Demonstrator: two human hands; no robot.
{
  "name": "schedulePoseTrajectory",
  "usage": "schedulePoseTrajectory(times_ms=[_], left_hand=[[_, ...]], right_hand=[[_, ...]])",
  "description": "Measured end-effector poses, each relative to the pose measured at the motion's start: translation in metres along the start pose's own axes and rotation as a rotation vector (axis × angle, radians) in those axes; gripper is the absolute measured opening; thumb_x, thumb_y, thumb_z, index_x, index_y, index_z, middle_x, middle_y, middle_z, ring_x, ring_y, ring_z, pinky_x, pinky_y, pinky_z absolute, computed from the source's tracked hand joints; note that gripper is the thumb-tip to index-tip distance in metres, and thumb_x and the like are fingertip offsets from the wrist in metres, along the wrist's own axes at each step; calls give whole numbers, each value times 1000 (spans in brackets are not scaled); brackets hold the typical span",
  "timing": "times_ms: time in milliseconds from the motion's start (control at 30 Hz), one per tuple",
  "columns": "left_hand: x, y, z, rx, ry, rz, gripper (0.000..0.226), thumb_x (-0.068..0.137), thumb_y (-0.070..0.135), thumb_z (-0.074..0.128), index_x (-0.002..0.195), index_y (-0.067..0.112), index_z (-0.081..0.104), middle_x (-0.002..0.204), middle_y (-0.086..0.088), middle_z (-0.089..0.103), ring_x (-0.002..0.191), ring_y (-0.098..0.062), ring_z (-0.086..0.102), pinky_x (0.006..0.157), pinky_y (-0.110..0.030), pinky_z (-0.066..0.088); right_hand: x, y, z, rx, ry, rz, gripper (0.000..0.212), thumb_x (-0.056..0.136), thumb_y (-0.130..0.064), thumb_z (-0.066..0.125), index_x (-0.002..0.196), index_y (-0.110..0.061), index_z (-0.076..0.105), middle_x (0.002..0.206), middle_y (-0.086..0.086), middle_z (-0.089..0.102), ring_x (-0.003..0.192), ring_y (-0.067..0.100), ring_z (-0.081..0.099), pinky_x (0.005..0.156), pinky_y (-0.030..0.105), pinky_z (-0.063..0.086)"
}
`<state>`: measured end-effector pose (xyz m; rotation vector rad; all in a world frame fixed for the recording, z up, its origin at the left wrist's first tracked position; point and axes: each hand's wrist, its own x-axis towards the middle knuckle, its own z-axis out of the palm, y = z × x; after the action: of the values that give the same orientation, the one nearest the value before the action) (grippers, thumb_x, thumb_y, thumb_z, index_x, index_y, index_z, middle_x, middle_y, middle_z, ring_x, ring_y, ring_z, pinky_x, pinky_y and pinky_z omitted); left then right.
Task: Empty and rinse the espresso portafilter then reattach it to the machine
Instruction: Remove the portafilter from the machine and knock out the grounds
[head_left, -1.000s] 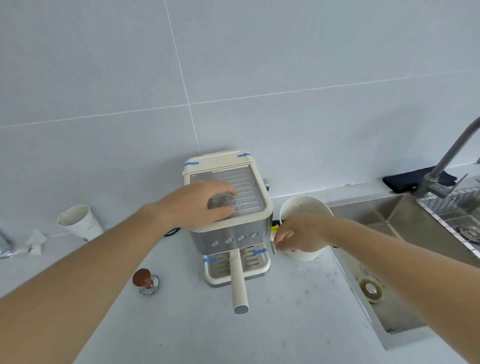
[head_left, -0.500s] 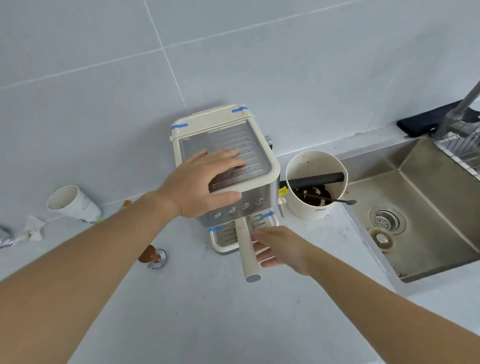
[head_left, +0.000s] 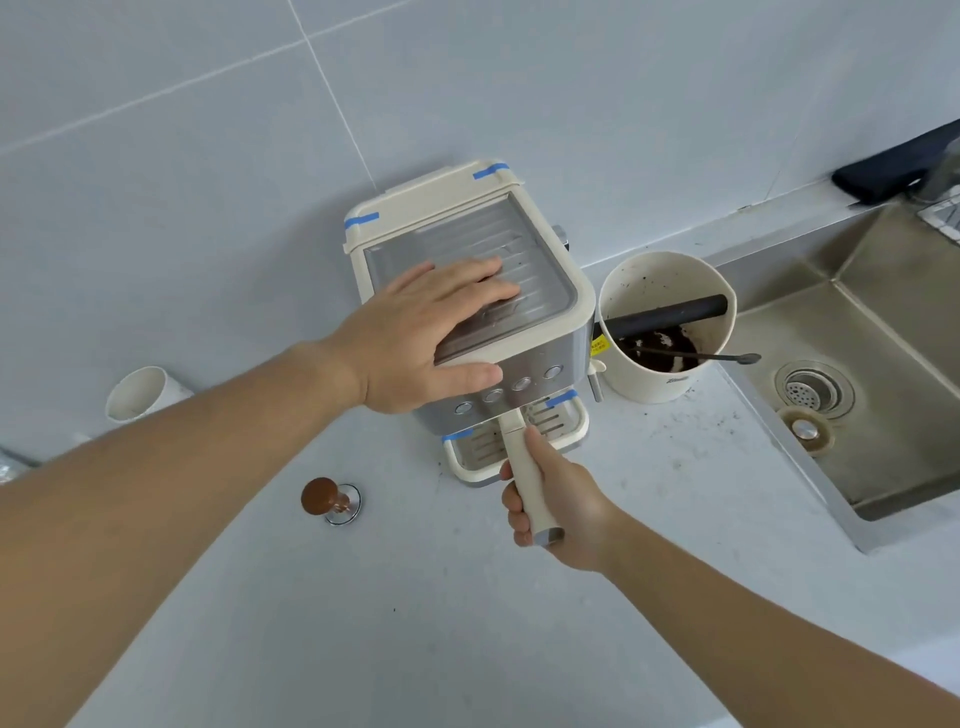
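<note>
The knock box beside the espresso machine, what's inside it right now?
Inside the knock box a black bar spans the rim, dark coffee grounds lie below, and a thin spoon sticks out. The wall hides the rest of its floor.

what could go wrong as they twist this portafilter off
The espresso machine might shift: only the flat left hand steadies it. When the right hand frees the portafilter handle, wet grounds could drip onto the counter before reaching the knock box.
</note>
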<state>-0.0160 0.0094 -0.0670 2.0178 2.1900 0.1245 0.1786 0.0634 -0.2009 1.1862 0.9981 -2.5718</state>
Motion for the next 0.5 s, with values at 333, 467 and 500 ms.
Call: schedulePoseTrajectory(times_ms=[333, 467, 500], left_hand=[[1, 0, 4, -59, 66, -33, 72, 80, 69, 44, 145, 40, 31, 161, 14, 20, 148, -2, 13, 122, -40, 7], [2, 1, 6, -65, 75, -36, 71, 80, 68, 44, 144, 41, 31, 161, 14, 22, 148, -3, 15, 122, -40, 7], [2, 1, 6, -63, 78, -37, 70, 81, 68, 45, 144, 41, 31, 161, 14, 22, 148, -3, 15, 122, -40, 8]], right_hand=[[14, 9, 1, 78, -38, -53, 57, 96, -63, 39, 77, -11, 54, 55, 4, 46, 39, 18, 38, 39, 23, 32], [16, 12, 2, 77, -24, -82, 57, 97, -61, 39, 77, -10, 54, 55, 4, 47, 38, 19, 38, 39, 22, 32], [16, 13, 1, 79, -23, -90, 57, 97, -61, 39, 77, -10, 54, 55, 5, 48, 38, 19, 38, 39, 22, 32]])
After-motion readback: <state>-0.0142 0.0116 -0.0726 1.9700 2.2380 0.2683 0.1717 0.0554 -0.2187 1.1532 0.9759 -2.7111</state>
